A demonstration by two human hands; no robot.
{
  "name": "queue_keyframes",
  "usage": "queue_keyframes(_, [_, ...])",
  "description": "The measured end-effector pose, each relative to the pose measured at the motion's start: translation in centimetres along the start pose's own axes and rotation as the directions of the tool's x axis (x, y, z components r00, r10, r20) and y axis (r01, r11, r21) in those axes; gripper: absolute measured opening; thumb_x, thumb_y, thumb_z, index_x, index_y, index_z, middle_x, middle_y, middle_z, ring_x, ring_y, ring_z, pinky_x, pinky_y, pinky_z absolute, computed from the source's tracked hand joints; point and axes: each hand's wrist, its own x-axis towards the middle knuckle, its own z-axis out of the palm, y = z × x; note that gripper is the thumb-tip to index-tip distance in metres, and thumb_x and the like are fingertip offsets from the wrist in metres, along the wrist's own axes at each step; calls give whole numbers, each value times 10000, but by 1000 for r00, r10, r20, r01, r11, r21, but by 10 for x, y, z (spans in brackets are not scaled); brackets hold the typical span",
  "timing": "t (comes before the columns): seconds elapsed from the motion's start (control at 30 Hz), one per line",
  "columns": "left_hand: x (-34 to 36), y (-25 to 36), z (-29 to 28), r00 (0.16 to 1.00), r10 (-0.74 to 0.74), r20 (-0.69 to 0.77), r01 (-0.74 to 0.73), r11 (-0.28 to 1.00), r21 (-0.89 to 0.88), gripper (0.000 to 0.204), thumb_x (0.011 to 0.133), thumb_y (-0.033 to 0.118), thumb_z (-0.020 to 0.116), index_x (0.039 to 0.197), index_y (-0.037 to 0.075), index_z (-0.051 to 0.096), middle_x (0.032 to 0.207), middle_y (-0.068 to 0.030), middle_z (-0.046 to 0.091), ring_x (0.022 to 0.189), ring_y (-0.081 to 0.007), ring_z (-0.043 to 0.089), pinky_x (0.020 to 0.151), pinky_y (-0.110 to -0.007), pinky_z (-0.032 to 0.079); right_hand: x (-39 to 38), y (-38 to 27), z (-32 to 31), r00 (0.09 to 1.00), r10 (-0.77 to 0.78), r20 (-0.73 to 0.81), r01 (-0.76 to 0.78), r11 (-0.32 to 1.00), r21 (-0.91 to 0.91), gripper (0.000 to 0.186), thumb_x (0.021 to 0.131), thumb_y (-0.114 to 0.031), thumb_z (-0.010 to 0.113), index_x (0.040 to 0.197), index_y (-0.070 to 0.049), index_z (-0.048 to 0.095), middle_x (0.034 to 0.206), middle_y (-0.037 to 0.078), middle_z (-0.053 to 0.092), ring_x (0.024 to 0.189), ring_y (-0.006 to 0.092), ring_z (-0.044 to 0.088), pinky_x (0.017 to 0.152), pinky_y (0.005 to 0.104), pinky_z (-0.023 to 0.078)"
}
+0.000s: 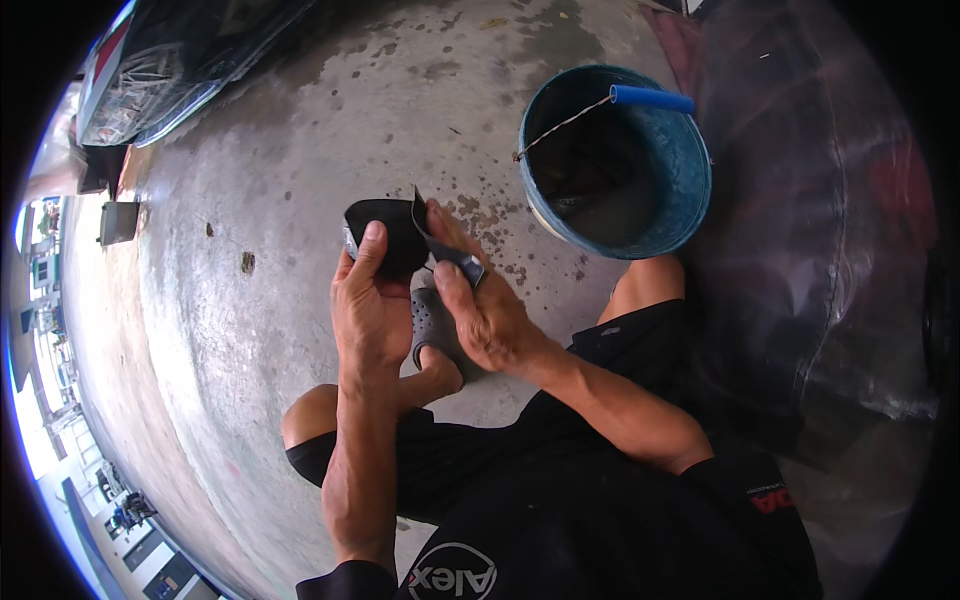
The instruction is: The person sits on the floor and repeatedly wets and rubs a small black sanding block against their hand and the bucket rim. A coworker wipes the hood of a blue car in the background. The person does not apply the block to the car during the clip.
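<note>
My left hand [368, 315] grips a black curved piece [388, 230] with a smooth dark face, the thumb pressing on its front. A small silvery patch shows at the piece's left edge. In my right hand [490, 320] is a thin dark folded sheet [455, 260] that looks like sandpaper, pinched between thumb and fingers. One end of the sheet stands up against the right edge of the black piece. My right fingers are partly hidden behind the sheet. Both hands are raised above the floor, close together in front of my knees.
A blue bucket [695, 205] with dark water and a blue handle grip [650, 98] stands at the upper right. Wet spots mark the concrete floor [290, 150]. Translucent plastic sheeting [770, 200] covers the right side. A dark vehicle [200, 70] is at the upper left. My grey clog [430, 325] shows below my hands.
</note>
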Motion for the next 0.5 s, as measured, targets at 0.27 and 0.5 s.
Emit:
queue_keyframes(0.27, [-1, -4, 16, 961, 242, -133, -253, 965, -74, 286, 1072, 179, 679, 1299, 18, 615, 1255, -129, 717, 1161, -223, 703, 1055, -367, 567, 8, -12, 16, 966, 217, -140, -177, 950, 256, 670, 1182, -371, 273, 1687, 50, 146, 1751, 262, 189, 1646, 421, 117, 1313, 545, 103])
queue_keyframes(0.5, [-4, -4, 20, 983, 134, -129, -136, 991, -10, 315, 1086, 264, 670, 1287, 32, 600, 1151, -97, 728, 1024, -174, 714, 900, -340, 599, 18, -15, 31, 996, -17, -85, -1, 977, -214, 652, 1173, -339, 318, 1706, 2, 162, 1767, 248, 176, 1652, 419, 111, 1300, 592, 95])
